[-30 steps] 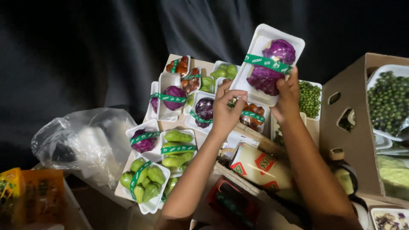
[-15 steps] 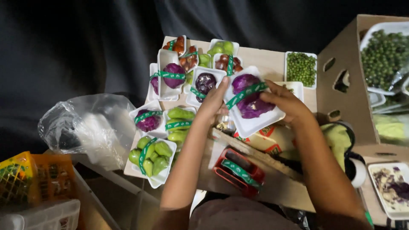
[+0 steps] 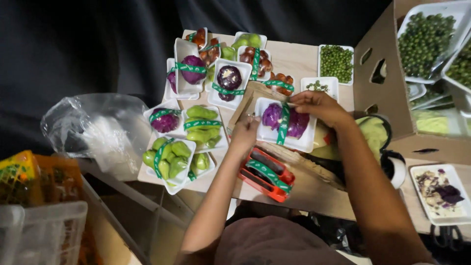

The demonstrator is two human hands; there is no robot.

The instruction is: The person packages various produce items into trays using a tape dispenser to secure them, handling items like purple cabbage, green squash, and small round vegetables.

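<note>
Both my hands hold a white foam tray (image 3: pixel 304 142) with purple cabbage pieces (image 3: pixel 273 116), wrapped and crossed by a green tape band (image 3: pixel 283 125). My left hand (image 3: pixel 245 132) grips the tray's left edge. My right hand (image 3: pixel 319 105) rests on its top right edge, fingers at the upper end of the band. The tray lies low over the table, just above a red tape dispenser (image 3: pixel 266 172) loaded with green tape.
Several banded trays of purple cabbage (image 3: pixel 229 78), green peppers (image 3: pixel 171 156), chayote and tomatoes cover the wooden table (image 3: pixel 294 59). A cardboard box (image 3: pixel 387 93) with trays of green peas stands at the right. A plastic bag (image 3: pixel 93 132) and crates (image 3: pixel 34 206) lie at the left.
The cabbage tray came down from high above the table to just over the tape dispenser. My hands shifted to its left and upper right edges.
</note>
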